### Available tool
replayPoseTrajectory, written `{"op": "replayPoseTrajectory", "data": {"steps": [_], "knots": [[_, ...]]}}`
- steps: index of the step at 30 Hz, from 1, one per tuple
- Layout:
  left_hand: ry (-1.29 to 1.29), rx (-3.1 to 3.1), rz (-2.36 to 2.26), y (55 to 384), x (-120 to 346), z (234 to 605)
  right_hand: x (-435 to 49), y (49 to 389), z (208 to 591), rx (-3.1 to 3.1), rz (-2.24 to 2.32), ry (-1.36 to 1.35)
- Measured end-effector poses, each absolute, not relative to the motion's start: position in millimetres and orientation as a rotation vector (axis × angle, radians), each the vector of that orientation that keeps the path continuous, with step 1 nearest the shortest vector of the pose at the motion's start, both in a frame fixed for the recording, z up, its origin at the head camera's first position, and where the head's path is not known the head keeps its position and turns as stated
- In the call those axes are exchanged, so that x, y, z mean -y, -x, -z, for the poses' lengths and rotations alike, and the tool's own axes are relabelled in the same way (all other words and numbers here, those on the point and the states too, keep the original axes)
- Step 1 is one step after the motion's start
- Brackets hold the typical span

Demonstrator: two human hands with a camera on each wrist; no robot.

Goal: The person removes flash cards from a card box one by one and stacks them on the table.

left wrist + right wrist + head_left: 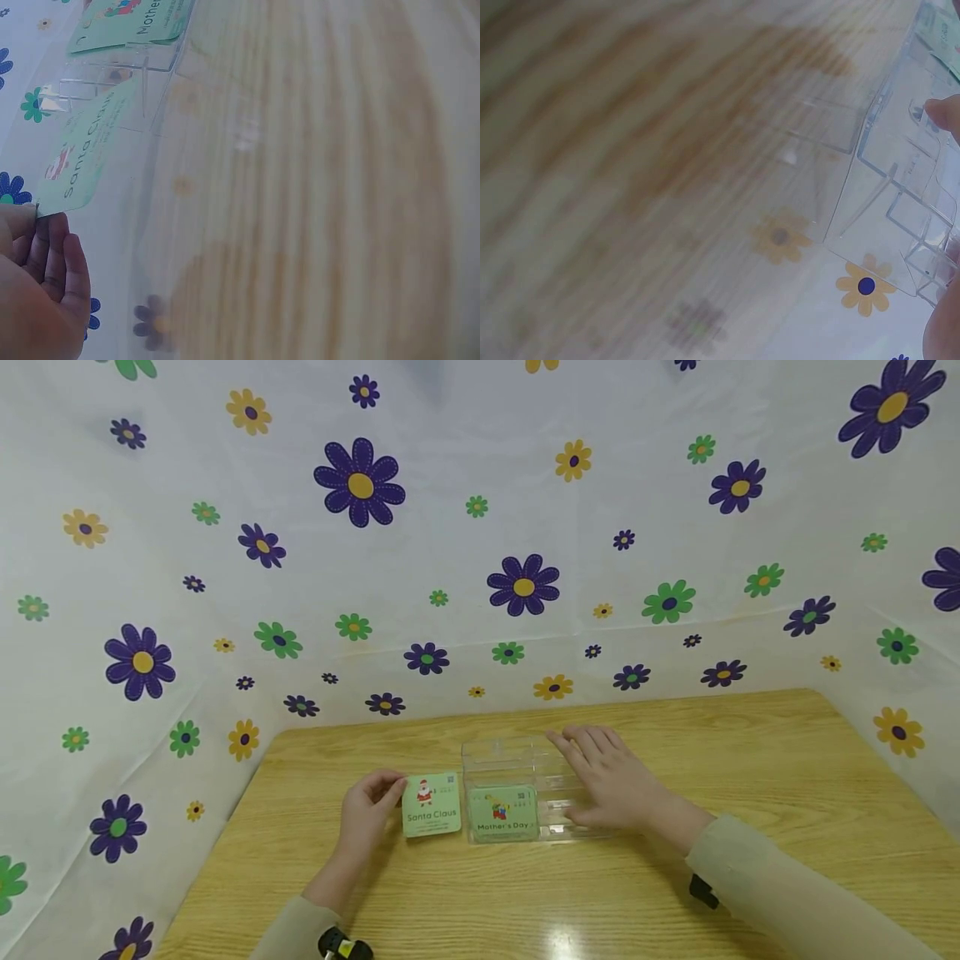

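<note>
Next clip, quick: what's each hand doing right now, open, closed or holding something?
Left hand: closed, pinching the Santa Claus card.
Right hand: open, resting on the clear plastic case.

At least two cards (431,814), one box (497,758)

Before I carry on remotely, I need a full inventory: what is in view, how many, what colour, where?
Square pale-green paper-like "Santa Claus" card: 1, pale green, left of the box
Rectangular green paper-like "Mother's Day" card: 1 on top, any beneath uncountable, green, inside the box
Clear plastic compartmented box: 1, colourless, on the table
Wood-grain table: 1, yellow-brown, beneath everything
Flower-printed sheet: at least 1, white with purple, green, yellow flowers, around the table
Wrist-worn devices: 2, black, one per wrist
Sleeves: 2, pale beige-green, forearms
Left hand: 1, bare, pinching the Santa Claus card
Right hand: 1, bare, at the box's right part
</note>
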State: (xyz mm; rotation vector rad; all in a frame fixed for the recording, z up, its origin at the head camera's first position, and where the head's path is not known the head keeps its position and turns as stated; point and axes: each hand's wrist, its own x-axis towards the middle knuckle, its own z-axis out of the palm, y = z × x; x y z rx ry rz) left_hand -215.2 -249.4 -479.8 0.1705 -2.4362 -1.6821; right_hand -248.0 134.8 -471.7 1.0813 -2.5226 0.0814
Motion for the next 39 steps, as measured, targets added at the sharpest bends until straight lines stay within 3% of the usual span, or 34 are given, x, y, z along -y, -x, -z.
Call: {"op": "replayPoseTrajectory", "data": {"steps": [39], "knots": [[-0.238,2.719,1.335,225,257,487,-135,248,472,2.574,-0.057,-1.065]]}}
